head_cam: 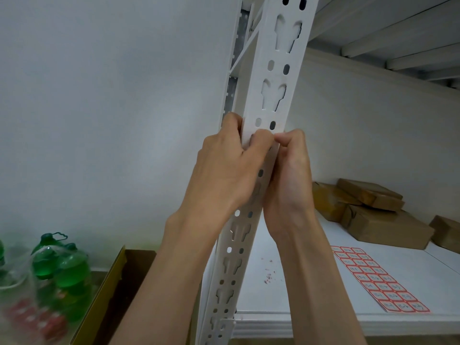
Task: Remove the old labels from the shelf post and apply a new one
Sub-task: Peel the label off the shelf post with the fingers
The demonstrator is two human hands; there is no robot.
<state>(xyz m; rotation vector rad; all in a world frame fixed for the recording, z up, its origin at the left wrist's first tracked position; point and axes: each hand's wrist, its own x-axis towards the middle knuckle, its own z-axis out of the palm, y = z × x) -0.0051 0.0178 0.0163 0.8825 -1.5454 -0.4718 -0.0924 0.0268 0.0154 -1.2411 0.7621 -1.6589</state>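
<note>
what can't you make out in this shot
All in the head view:
- Spot on the post being worked: hidden by the left hand and right hand; any label there is unseen.
- Writing on the label sheet: too small to read.
- Green bottles: blurred, cut off by the left edge.
- Red bits on the shelf: too small to identify.

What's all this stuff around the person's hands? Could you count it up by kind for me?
Hands: 2, left hand and right hand, both on the post
Shelf post: 1
Label sheet with red-bordered labels, lying on the shelf: 1
Brown parcels: at least 4, one cut off at the edge
Green bottles: at least 2, blurred
Cardboard box: 1
Total: at least 11
</note>
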